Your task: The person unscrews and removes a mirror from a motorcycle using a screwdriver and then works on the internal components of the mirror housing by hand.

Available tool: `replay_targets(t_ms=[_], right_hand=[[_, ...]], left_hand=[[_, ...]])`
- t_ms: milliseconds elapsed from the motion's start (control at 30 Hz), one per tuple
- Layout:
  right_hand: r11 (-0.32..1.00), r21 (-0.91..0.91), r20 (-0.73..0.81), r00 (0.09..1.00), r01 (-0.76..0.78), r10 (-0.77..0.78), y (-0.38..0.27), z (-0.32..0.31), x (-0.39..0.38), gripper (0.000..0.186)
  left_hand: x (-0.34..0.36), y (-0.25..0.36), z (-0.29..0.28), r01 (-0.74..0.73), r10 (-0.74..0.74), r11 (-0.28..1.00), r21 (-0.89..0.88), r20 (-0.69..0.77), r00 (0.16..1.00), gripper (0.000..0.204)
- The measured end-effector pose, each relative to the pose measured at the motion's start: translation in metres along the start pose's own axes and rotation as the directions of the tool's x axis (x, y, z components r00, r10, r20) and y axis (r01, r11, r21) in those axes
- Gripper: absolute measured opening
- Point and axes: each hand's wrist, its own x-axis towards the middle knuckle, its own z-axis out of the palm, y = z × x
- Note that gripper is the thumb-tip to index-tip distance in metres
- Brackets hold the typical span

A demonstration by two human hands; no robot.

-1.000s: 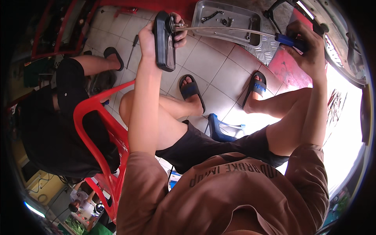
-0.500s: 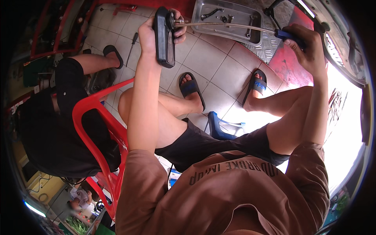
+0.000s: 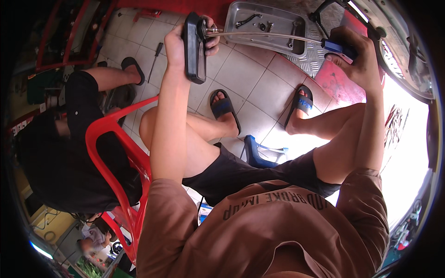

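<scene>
Far left: a second person in black (image 3: 69,171), seated or crouched, one leg stretched over the tiled floor (image 3: 257,88). A red chair (image 3: 93,134) stood between that person and the wearer's left arm. Past the chair, a dark-handled screwdriver (image 3: 159,48) lay on the floor, toward its far left side.

Left hand (image 3: 175,48): raised over the floor, closed around a black oblong part (image 3: 194,53), which stood on end, fingers wrapped behind to its right side. A small metal fitting (image 3: 213,31) stuck out rightward by the fingers.

From there a long thin shaft ran right to a blue-handled tool's grip (image 3: 331,45); could not tell whether the tip touched the part. Behind the shaft, a metal tray (image 3: 278,11): a curved dark lever (image 3: 249,20) near its left edge, small metal pieces (image 3: 263,26) about mid-tray, a slim metal piece (image 3: 291,43) close to its right edge.

Right hand (image 3: 360,53): narrowed on the blue handle, beyond the tray's near right corner, above a red panel (image 3: 340,85).
</scene>
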Motion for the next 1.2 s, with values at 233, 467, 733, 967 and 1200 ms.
replay_targets(t_ms=[233,467,733,967,1200], right_hand=[[0.995,-0.024,0.030,0.994,-0.102,0.102,0.013,-0.003,-0.005,0.028],[0.999,-0.016,-0.016,0.999,-0.048,0.048,0.004,0.000,-0.003,0.030],[0.996,-0.048,0.060,0.996,-0.068,0.071,0.008,0.001,-0.004,0.028],[0.908,-0.298,-0.042,0.954,-0.294,0.295,0.035,-0.023,-0.007,0.020],[0.821,-0.361,-0.081,0.892,-0.441,0.444,0.050,-0.027,-0.013,0.021]], left_hand=[[0.000,-0.001,0.007,-0.030,0.030,1.000,-0.003,-0.046,0.998,0.033],[-0.001,-0.001,0.010,-0.020,0.018,1.000,-0.024,-0.073,0.997,0.033],[0.001,0.000,-0.001,0.030,-0.031,0.998,-0.054,-0.028,0.999,0.037],[-0.004,0.004,0.019,0.061,-0.084,0.978,-0.200,-0.109,0.990,0.046],[0.001,0.002,0.030,0.002,-0.010,0.983,-0.182,-0.040,0.999,0.035]])
